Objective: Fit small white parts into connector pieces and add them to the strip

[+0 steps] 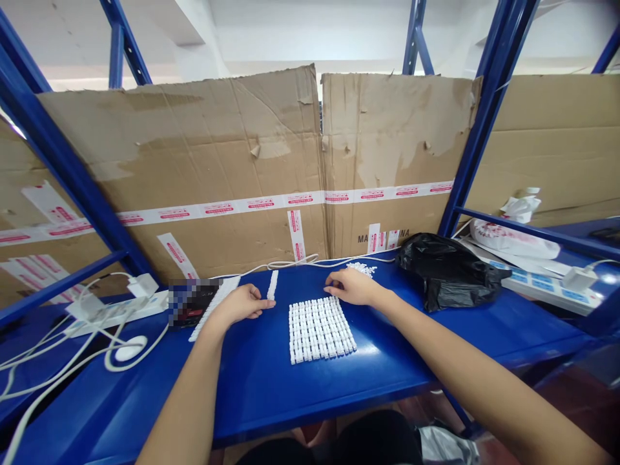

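On the blue counter (271,381), my right hand (352,286) touches the white grid (320,329) at its far edge; my left hand (241,305) curls beside a white strip (272,285). A black bag (448,271) and cables (97,349) flank them. The fingertips are hidden, so I cannot tell whether either hand is closed on anything.

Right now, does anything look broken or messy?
Yes. The cardboard behind the blue shelf is torn and peeled in patches, and white cables lie tangled at the left.

You face a blue metal shelf (271,381); blue steel uprights (489,110) frame it; torn cardboard sheets (217,161), taped with white strips, back it; above them a pale wall (314,32) sits evenly lit.
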`<state>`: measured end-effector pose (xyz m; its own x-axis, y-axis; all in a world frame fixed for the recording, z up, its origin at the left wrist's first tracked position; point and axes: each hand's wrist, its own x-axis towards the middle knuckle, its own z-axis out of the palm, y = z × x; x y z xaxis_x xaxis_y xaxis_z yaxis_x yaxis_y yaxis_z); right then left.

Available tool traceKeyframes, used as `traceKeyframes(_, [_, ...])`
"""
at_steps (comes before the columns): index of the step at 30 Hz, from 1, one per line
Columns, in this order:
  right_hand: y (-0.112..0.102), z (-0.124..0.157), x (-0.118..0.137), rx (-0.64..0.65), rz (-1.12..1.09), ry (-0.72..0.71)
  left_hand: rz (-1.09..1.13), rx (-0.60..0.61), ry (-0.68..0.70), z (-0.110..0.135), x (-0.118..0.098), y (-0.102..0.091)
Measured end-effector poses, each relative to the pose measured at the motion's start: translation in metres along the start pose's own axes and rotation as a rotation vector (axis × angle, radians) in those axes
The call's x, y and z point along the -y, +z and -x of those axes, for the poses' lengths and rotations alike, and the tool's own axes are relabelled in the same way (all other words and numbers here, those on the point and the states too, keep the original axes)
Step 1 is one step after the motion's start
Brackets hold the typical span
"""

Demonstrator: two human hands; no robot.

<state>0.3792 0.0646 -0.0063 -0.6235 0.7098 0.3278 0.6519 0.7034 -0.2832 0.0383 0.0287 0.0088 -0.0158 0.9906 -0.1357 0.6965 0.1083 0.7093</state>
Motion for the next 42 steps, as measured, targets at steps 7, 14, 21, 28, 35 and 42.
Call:
traceKeyframes(7, [-0.003,0.001,-0.016,0.225,-0.343,0.047,-0.159,-0.297,0.246,0.007,-0.023,0.01])
traceKeyframes(14, [-0.005,0.001,-0.029,0.268,-0.518,0.075,-0.086,-0.294,0.425,0.006,-0.033,0.036])
traceKeyframes(21, [-0.006,0.001,-0.03,0.067,-0.288,0.112,-0.037,-0.238,0.508,0.01,-0.042,0.054])
traceKeyframes(28, [0.001,-0.003,-0.014,-0.104,-0.345,0.078,0.324,-0.073,0.513,0.007,-0.048,0.075])
traceKeyframes(35, [0.008,-0.005,0.028,-0.275,-0.539,-0.115,0.77,0.133,0.415,0.012,-0.058,0.084])
traceKeyframes(42, [0.012,-0.003,0.042,-0.371,-0.529,-0.133,0.936,0.115,0.339,0.013,-0.056,0.084])
